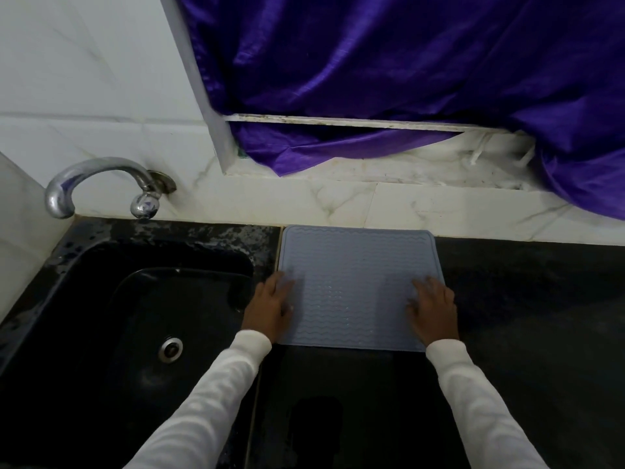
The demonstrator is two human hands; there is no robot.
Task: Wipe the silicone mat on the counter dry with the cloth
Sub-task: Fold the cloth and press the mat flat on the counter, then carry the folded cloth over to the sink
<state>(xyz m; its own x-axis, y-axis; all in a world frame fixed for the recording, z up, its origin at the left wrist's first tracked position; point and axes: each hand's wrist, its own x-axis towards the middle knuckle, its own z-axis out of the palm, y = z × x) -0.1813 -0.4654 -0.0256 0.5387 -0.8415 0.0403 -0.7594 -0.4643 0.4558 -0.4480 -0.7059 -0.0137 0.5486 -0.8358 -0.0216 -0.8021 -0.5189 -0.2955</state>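
Mat [355, 289]: pale grey-blue silicone, covered in rows of fine wavy ridges, with a plain smooth border.
Worktop [527, 299]: black, faintly mottled, with pale whitish blotches on the strip behind the sink.
Sink [84, 333]: glossy black basin with a silver metal drain ring.
Tap [101, 179]: shiny silver chrome, catching a small purple reflection.
Wall tiles [84, 79]: white with thin grey marble veining.
Curtain [406, 62]: deep violet-purple, satiny sheen, plain with no print.
Window ledge [372, 167]: white, marked with brownish grime.
Sleeves [209, 401]: plain off-white on both arms.
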